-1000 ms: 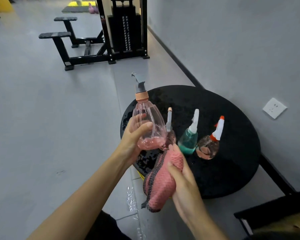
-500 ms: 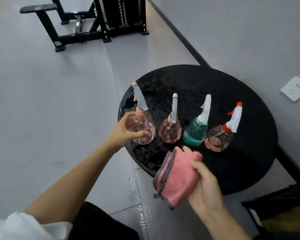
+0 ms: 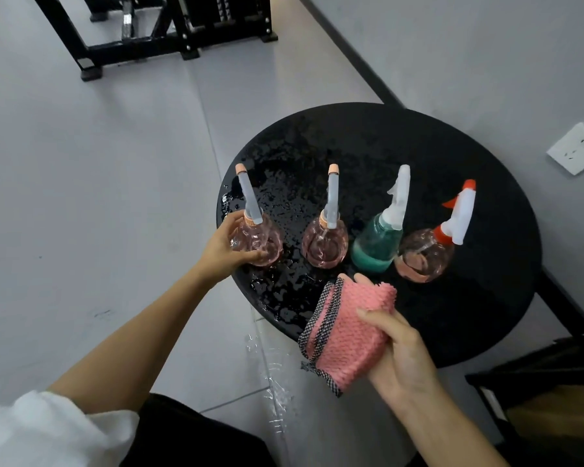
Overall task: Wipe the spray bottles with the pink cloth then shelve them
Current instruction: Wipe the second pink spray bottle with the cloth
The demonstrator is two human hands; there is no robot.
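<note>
Several spray bottles stand in a row on a round black table. My left hand grips the leftmost pink bottle, which stands at the table's left edge. Right of it are a second pink bottle, a green bottle with a white sprayer, and a clear bottle with a red and white sprayer. My right hand holds the folded pink cloth over the table's near edge, apart from the bottles.
The tabletop's left half is wet with droplets, and water lies on the grey floor below its near edge. A black gym machine frame stands at the back. A wall socket is on the grey wall to the right.
My left hand has lowered the pink bottle from the air onto the table's left edge, still gripping it. My right hand with the cloth has drawn away from the bottle.
</note>
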